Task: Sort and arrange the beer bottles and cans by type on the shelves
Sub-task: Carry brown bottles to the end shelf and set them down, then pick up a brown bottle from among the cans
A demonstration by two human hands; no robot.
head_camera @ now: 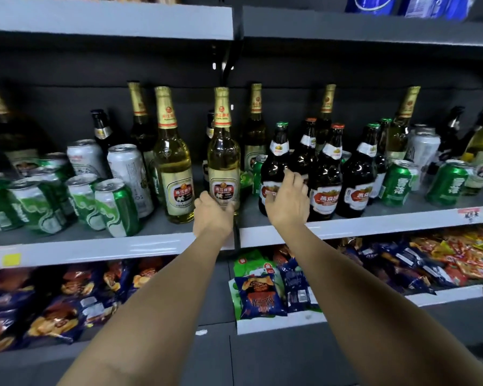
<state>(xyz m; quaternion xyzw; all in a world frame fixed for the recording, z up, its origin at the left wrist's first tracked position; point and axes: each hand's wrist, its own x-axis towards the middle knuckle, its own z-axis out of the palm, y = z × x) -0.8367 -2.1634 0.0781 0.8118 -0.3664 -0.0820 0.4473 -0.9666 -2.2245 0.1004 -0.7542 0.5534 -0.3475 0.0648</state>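
On the shelf (109, 243), left hand (213, 215) grips clear bottle (223, 151) base.

A clear bottle of pale golden beer (223, 151), gold foil at its neck and a cream label with a red badge, stands upright at the front of the grey shelf (346, 221). Just left of it stands a matching clear bottle (174, 165). Further left of it, green-and-white cans (117, 208) stand tilted and crowded together. Right of it, dark brown bottles (325, 179) with red-and-white labels stand clustered, and beyond them green cans (396, 183).
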